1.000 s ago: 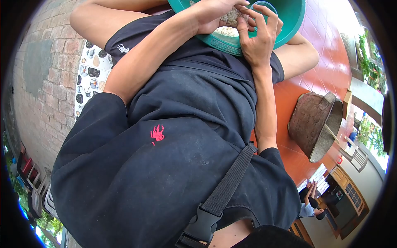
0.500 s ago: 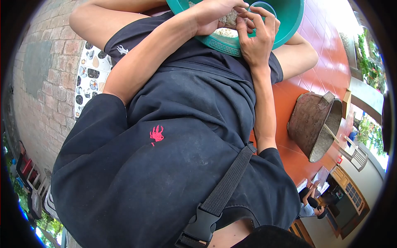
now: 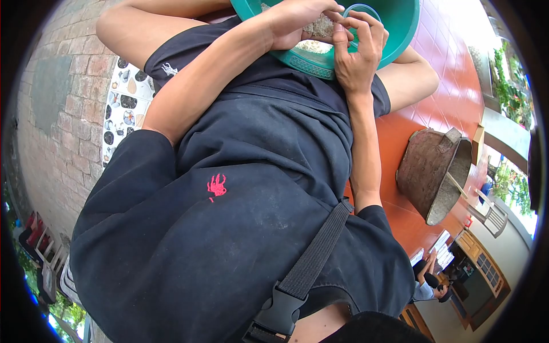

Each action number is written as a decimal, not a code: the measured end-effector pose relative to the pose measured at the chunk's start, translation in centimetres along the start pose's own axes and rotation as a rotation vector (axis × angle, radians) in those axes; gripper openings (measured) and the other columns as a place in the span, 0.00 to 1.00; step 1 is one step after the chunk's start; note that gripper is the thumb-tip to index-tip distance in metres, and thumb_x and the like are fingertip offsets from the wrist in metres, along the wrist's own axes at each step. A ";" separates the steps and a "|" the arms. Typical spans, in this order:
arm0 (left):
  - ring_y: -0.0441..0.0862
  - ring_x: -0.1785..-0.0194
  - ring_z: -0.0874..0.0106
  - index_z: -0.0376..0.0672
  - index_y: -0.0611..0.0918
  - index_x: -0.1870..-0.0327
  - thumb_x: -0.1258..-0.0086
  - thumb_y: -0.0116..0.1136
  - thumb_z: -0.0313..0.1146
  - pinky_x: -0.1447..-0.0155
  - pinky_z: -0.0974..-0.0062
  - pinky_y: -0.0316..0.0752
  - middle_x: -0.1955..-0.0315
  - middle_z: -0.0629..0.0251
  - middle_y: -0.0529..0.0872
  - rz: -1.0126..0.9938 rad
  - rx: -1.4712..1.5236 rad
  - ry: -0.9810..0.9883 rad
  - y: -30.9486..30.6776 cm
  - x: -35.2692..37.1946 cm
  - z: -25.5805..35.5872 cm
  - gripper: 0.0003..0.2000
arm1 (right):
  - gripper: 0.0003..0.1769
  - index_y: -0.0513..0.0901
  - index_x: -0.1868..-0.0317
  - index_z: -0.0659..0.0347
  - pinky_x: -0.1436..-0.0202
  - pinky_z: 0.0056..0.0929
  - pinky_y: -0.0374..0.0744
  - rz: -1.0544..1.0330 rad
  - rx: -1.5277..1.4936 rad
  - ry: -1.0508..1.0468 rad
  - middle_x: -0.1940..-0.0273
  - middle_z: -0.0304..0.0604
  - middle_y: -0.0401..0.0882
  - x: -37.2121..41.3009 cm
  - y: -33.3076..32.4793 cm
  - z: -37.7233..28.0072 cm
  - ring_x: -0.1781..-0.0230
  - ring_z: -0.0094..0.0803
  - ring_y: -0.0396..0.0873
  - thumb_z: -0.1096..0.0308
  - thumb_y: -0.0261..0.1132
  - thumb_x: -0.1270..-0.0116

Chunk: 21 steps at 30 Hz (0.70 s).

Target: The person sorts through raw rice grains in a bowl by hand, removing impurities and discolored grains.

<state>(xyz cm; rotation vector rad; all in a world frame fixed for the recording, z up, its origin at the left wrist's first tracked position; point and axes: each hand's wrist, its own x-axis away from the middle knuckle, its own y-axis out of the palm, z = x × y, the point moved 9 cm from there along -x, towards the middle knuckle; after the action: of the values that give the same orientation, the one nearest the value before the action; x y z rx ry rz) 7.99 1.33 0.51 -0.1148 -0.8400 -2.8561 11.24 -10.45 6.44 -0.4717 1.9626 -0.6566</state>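
A green plastic basin (image 3: 407, 34) rests on my lap, with pale, rice-like grains (image 3: 315, 47) inside. My left hand (image 3: 286, 24) is cupped over the basin and holds a handful of similar grains (image 3: 320, 26) in its palm. Close against the left fingers, my right hand (image 3: 360, 51) has its thumb and forefinger pinched together at the edge of the handful. Whatever lies in that pinch is too small to make out. Behind the right fingers shows the blue rim of a round container (image 3: 366, 8) in the basin, mostly hidden.
A worn brown bucket (image 3: 429, 171) lies tilted on the red tiled floor (image 3: 389, 171) to my right, a stick at its mouth. Farther off are a chair (image 3: 493, 217) and a seated person (image 3: 428, 283) with papers. Brick paving (image 3: 74, 108) lies on my left.
My right hand's fingers have drawn slightly back from the left palm, and its thumb has shifted a little right. More grains show in my left hand, which has stayed nearly still.
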 end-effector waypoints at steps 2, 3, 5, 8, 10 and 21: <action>0.88 0.56 0.65 0.30 0.83 0.50 0.17 0.51 0.38 0.50 0.69 0.83 0.59 0.55 0.89 -0.013 0.012 -0.022 0.2 0.0 0.0 0.17 | 0.06 0.86 0.58 0.56 0.36 0.42 0.69 0.045 -0.046 0.039 0.46 0.44 0.81 -0.1 -0.6 0.3 0.41 0.42 0.73 0.66 0.70 0.31; 0.89 0.55 0.64 0.29 0.83 0.50 0.17 0.50 0.38 0.49 0.69 0.84 0.59 0.53 0.89 -0.026 0.023 -0.043 0.4 -0.1 -0.1 0.17 | 0.06 0.86 0.58 0.56 0.36 0.42 0.69 0.044 -0.046 0.039 0.46 0.44 0.81 0.0 -0.8 0.4 0.41 0.42 0.73 0.66 0.70 0.31; 0.89 0.54 0.63 0.28 0.83 0.50 0.16 0.49 0.37 0.48 0.68 0.85 0.58 0.51 0.90 -0.011 0.110 -0.175 0.4 -0.7 -0.6 0.17 | 0.06 0.83 0.57 0.61 0.34 0.43 0.67 0.165 -0.056 0.104 0.44 0.49 0.79 0.2 -2.1 1.3 0.39 0.44 0.71 0.68 0.67 0.29; 0.90 0.52 0.62 0.26 0.82 0.49 0.16 0.47 0.36 0.45 0.66 0.87 0.57 0.49 0.90 0.026 0.209 -0.313 0.5 -0.8 -1.8 0.18 | 0.07 0.81 0.55 0.64 0.32 0.45 0.65 0.338 -0.085 0.292 0.43 0.54 0.76 1.1 -3.3 3.5 0.37 0.45 0.70 0.69 0.64 0.27; 0.90 0.51 0.61 0.26 0.82 0.49 0.15 0.47 0.36 0.44 0.66 0.87 0.56 0.48 0.90 0.048 0.221 -0.322 0.4 -0.8 -2.0 0.18 | 0.08 0.80 0.53 0.64 0.31 0.46 0.64 0.344 -0.057 0.287 0.41 0.55 0.74 1.1 -3.4 3.4 0.37 0.45 0.69 0.69 0.62 0.25; 0.90 0.57 0.64 0.29 0.82 0.50 0.15 0.45 0.37 0.50 0.66 0.88 0.60 0.54 0.89 0.009 0.337 -0.205 -0.5 -1.4 -2.0 0.17 | 0.05 0.90 0.60 0.56 0.37 0.40 0.70 0.093 -0.078 0.061 0.47 0.41 0.82 0.1 -1.6 0.4 0.43 0.42 0.73 0.66 0.70 0.31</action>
<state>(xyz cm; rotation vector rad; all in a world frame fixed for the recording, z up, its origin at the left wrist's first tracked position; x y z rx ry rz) 9.25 0.81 -1.61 -0.3713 -1.3410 -2.6787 11.66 -11.81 7.22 -0.4092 2.0610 -0.5429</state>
